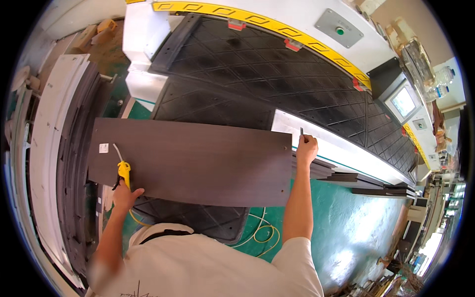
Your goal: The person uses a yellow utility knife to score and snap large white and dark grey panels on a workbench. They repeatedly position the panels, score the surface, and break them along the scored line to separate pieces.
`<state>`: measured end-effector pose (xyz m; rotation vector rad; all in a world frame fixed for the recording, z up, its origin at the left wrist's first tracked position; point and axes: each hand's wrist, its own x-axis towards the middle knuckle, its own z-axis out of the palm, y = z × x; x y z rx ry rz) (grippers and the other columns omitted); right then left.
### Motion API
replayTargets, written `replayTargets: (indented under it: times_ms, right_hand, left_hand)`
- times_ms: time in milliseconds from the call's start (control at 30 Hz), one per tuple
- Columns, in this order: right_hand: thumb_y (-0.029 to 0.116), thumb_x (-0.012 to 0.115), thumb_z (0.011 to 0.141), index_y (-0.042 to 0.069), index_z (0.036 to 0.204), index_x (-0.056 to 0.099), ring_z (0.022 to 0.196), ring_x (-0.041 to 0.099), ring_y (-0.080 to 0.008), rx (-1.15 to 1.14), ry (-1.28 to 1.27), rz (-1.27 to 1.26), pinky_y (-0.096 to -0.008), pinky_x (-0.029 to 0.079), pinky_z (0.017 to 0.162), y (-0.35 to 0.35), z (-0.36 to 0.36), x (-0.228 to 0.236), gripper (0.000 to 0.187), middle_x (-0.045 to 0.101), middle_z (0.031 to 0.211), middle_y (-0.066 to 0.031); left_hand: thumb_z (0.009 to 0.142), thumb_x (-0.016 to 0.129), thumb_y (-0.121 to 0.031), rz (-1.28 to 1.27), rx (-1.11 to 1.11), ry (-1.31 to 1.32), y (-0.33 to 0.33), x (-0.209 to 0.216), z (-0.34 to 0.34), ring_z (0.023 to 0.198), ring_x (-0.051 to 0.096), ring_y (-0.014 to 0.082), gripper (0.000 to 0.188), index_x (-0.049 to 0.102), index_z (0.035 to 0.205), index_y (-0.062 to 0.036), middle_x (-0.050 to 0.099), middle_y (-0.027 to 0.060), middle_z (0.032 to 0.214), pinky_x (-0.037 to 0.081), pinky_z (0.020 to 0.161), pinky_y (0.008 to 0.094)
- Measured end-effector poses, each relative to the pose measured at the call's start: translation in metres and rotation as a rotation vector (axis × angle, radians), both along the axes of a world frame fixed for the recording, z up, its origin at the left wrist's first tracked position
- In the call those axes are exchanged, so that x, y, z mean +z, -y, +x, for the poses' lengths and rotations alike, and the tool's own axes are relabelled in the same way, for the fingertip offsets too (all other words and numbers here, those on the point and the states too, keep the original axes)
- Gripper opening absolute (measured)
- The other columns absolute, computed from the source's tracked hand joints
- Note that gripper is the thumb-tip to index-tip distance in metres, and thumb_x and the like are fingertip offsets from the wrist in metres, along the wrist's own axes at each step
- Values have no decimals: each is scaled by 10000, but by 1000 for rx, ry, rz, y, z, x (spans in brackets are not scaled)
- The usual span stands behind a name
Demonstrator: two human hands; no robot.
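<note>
A dark brown wood-grain panel [198, 163] lies across in front of me, with small holes near its right end and a white label [103, 148] on its left end. Over that left end my left hand [125, 196] is closed around a yellow air blow gun [124, 172], its thin pale nozzle pointing away from me. A yellow hose [137, 219] trails down behind that hand. Just past the panel's right edge, my right hand [307, 148] pinches a small, narrow dark piece that sticks up above the fingers; its kind is not clear.
Ahead stands a white machine with a black ridged bed [237, 64], a yellow guard strip [257, 19] and a screen [403, 103] at right. Stacked panels [74, 133] stand at left; more dark boards [371, 182] lie low at right. Coiled hoses [267, 235] rest on the green floor.
</note>
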<state>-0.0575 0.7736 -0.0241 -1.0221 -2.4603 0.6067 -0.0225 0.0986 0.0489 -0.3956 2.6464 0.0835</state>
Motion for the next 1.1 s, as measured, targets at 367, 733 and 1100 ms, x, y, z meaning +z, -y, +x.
replayTargets:
  times_ms: [367,733,1100]
  right_hand:
    - [170,775,892,14,910,775,829,662,-335,143,-88,-11,-456,525,763,110,-26,-26,157,689,873,-150]
    - [160,807,859,36,865,773,845,670,-324,549,-152,-112,-443,535,791,596,-166,4,129,711,876,-125]
    - [189,763,892,44,884,764,795,660,-343,864,54,-146,-458,525,738,811,-276,10,145,655,877,-132]
  left_hand:
    - [905,789,-315,711,355,-192,106,31,34,885,727,224,475,686,1227,19,739,121,995,558,804,364]
    - [1017,692,-284,1352,901,-144,322,-7,24,898,697,150,258,703,1111,-44,760,64,990,544,810,300]
    - [1009,709,-194,659,757,-790,678,6,11,911,720,158,308,697,1211,38,750,80,1047,549,891,303]
